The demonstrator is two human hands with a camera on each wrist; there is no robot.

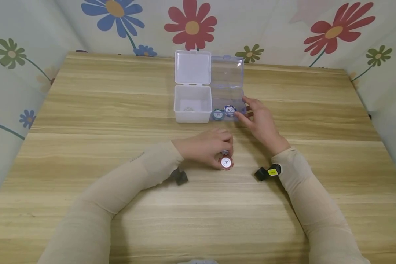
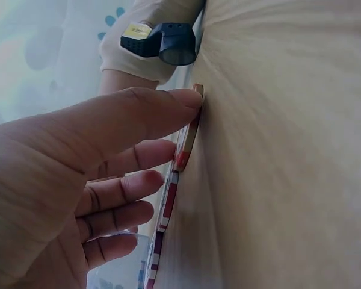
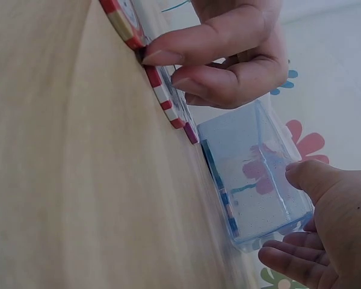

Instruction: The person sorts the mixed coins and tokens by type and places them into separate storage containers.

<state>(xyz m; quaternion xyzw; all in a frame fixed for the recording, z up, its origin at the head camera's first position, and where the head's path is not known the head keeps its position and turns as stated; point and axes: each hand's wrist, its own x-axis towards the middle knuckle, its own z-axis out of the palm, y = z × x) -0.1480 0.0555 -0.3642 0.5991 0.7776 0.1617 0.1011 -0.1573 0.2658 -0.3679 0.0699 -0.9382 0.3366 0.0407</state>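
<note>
My left hand [image 1: 206,146] pinches a red poker chip [image 1: 226,162] by its edges between thumb and index finger, low over the table. Farther along, a red-and-white chip [image 3: 162,96] and a dark red chip [image 3: 192,132] lie in line on the wood, mostly hidden under that hand from above. With thumb in front and fingers at the side, my right hand [image 1: 262,123] holds the right end of a clear bluish plastic box [image 3: 246,162]. Inside it are a green chip [image 1: 218,114] and a blue chip [image 1: 230,110], near the front wall.
Left of the clear box stands a white plastic box [image 1: 193,117] with its lid [image 1: 193,67] raised and a pale round piece [image 1: 189,109] inside. The clear box's lid [image 1: 227,71] is up too. A flowered curtain [image 1: 270,29] borders the table's [image 1: 118,91] back edge.
</note>
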